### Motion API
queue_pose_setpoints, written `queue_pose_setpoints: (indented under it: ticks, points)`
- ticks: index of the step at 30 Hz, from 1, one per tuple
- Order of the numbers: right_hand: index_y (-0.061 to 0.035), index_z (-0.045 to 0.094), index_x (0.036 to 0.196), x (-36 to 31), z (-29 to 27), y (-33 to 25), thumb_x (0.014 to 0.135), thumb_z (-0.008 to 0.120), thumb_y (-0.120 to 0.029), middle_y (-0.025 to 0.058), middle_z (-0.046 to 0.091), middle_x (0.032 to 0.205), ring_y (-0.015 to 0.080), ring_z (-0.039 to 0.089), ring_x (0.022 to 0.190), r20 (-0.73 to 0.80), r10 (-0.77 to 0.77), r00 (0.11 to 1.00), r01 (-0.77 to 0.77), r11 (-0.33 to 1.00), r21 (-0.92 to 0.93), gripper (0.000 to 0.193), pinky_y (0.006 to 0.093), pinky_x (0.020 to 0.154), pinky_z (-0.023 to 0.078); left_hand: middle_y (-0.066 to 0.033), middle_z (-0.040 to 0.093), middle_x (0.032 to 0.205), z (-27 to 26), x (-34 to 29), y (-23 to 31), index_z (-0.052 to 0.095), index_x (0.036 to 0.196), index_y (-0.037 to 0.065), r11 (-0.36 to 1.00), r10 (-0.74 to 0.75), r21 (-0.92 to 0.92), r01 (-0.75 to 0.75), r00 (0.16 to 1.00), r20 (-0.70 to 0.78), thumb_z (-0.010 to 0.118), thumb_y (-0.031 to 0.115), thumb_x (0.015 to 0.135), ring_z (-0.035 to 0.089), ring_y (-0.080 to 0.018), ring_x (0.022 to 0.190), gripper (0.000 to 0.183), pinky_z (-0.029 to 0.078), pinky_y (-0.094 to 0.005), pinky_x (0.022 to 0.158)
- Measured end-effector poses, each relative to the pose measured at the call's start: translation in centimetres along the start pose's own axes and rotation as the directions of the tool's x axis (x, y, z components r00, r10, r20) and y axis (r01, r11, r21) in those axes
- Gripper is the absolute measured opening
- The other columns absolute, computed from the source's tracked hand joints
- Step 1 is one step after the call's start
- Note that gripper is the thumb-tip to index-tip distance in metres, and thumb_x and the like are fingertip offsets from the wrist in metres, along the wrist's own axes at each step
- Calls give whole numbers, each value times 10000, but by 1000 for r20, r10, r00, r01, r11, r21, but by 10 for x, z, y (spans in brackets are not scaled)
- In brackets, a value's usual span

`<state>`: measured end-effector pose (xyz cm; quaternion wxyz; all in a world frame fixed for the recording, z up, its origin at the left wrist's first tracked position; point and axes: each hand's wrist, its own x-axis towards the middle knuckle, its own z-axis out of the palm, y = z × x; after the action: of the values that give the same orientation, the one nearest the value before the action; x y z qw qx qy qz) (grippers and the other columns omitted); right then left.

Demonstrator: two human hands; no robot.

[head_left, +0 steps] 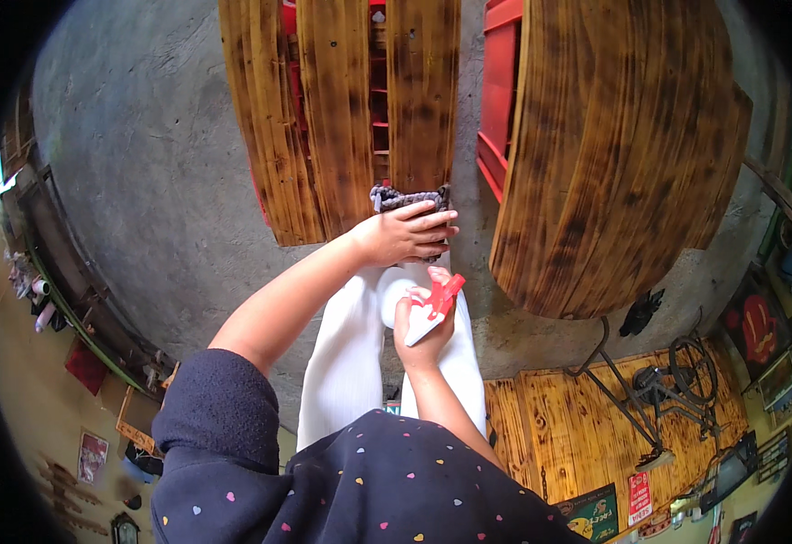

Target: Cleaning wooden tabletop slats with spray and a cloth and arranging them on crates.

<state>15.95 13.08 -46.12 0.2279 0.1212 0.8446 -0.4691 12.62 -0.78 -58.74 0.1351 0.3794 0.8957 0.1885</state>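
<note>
Grey cloth [402, 197] lies at the near right corner of the slatted wooden table [334, 118], under the left hand [403, 238], whose fingers stretch over it, their grip impossible to tell, while the right hand [426, 352] wraps its fingers around a red-and-white spray bottle [439, 300].

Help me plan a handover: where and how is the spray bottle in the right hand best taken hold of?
I'd take the spray bottle by its rounded white body, bringing the grip in from the left. The right hand wraps it close to the red-and-white trigger head, while the body's left side looks bare. The head's red tip points forward and right, away from that approach.
</note>
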Motion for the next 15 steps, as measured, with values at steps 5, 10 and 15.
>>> queue_pose_setpoints:
  ticks: [5,10,15]
  points:
    - [17,479,1232,5,-8,10,770,637,10,142,552,1236,218,655,803,20,-129,991,130,987,-92,489,320,733,541,80,323,1585,-5,-55,-12,478,1402,411,981,-74,166,96,988,-132,563,509,852,227,-192,1494,565,93,-455,1236]
    - [14,474,1235,5,-11,12,771,645,25,144,524,1279,208,653,815,51,-169,984,172,983,-64,495,295,741,537,35,287,1608,-24,-67,-56,436,1454,427,574,-803,-65,816,546,-239,592,535,885,194,-265,1503,600,71,-458,1227]
    - [23,454,1251,2,-6,11,792,642,50,146,509,1295,209,663,862,62,-84,995,82,996,38,497,295,745,551,30,319,1595,4,-60,-12,408,1466,443,679,-698,67,731,671,-251,551,602,862,214,-271,1497,641,61,-464,1224]
